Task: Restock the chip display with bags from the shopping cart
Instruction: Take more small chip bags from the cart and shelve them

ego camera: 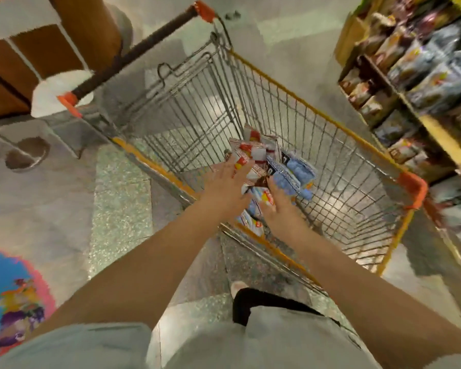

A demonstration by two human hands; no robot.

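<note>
1. No brand or print legible anywhere; motion blur smears all the packaging, leaving only colours and a dark patch with a pale mark on one blue bag.
2. Shopping cart: wire basket with a yellow-orange rim, orange corner caps and a dark handle bar at the far end, standing on a speckled floor.
3. Inside the cart, near its closer side: a loose cluster of chip bags, most of the basket floor bare wire.
4. Red-and-white chip bags at the far left of the cluster, overlapping each other.
5. Light blue chip bags at the right of the cluster, edged in dark stripes.
6. More white bags with red and yellow marks lower down, between the two wrists and against the near wall of the cart.
7. Left hand: reaching into the cart, fingers stretched out and spread, tips on the red-and-white bags; grip released, nothing clasped.
8. Right hand: laid over the bags just beside the blue ones, fingers extended and pressing on the packaging; grip likewise released as far as visible.
9. Chip display at the right: shelves crowded with blue, brown and yellow packs, heavily blurred, well apart from both hands.
</note>
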